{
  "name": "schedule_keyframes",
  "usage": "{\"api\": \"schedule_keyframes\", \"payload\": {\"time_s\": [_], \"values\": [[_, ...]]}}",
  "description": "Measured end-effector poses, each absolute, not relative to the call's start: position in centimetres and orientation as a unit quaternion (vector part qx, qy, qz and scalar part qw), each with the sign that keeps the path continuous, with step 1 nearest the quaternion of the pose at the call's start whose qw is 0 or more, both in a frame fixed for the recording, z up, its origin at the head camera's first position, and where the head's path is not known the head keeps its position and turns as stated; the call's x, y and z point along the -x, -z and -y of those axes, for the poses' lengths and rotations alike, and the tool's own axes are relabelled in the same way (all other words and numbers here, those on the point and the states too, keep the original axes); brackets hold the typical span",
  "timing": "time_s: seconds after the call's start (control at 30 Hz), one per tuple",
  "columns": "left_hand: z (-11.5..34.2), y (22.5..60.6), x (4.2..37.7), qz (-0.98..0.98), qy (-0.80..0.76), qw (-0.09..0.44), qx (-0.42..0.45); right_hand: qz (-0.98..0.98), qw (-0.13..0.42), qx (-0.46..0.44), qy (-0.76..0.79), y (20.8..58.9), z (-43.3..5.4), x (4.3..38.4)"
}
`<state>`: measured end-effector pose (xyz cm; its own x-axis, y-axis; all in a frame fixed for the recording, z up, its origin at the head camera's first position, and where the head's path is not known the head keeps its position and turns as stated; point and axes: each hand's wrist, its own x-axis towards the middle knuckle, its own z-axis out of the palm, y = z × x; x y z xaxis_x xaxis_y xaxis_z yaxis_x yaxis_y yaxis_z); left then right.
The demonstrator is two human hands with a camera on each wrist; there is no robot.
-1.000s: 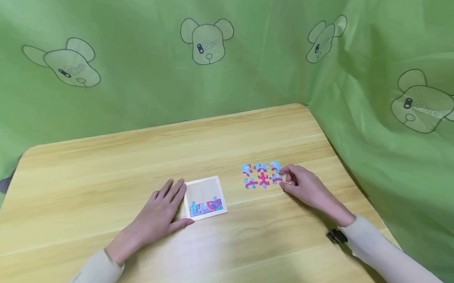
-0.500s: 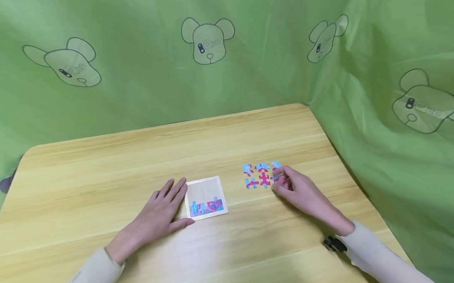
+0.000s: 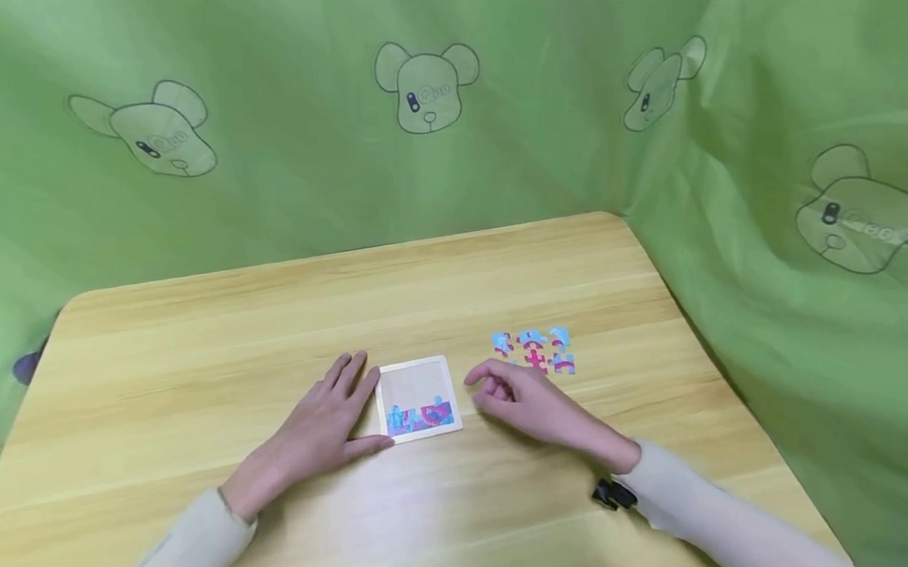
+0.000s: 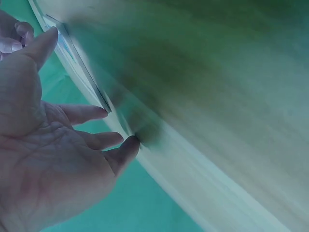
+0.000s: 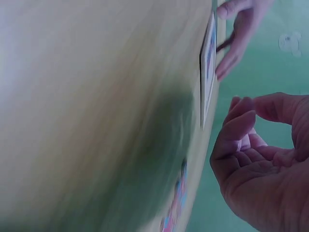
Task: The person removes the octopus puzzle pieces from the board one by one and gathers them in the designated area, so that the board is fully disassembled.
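A small square puzzle frame [image 3: 415, 364] lies on the table, and joined blue, pink and purple puzzle pieces [image 3: 421, 419] fill its lower part. My left hand [image 3: 320, 426] rests flat at the frame's left side, fingers spread, with the thumb at the lower left corner. Just right of the frame hovers my right hand [image 3: 521, 398], its fingers curled. In the right wrist view the right thumb and fingertips [image 5: 246, 104] come close together, with no piece showing between them. Loose puzzle pieces [image 3: 533, 338] lie behind the right hand, which partly hides the lower left one.
The wooden table [image 3: 290, 306] has a rounded far edge. Green cloth [image 3: 293, 181] printed with bear heads hangs behind it and along the right side. A black device [image 3: 614, 495] sits at the right wrist.
My right hand has moved left from the lower right loose piece to beside the frame. That piece shows again in its row. The left hand stays at the frame; the head view shifts slightly.
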<state>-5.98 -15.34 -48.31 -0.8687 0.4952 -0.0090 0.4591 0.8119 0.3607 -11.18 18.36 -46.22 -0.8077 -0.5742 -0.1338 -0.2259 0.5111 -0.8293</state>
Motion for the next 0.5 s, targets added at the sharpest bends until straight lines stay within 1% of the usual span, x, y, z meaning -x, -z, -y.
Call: {"api": "schedule_keyframes", "payload": {"time_s": [0.27, 0.5], "values": [[15.2, 48.3, 5.8, -0.954, -0.176, 0.064, -0.233, -0.820, 0.257, 0.277, 0.429, 46.8, -13.9, 10.8], [15.4, 47.9, 6.0, -0.959, -0.158, 0.072, -0.226, -0.798, 0.312, 0.284, 0.430, 47.4, -11.1, 11.4]]}}
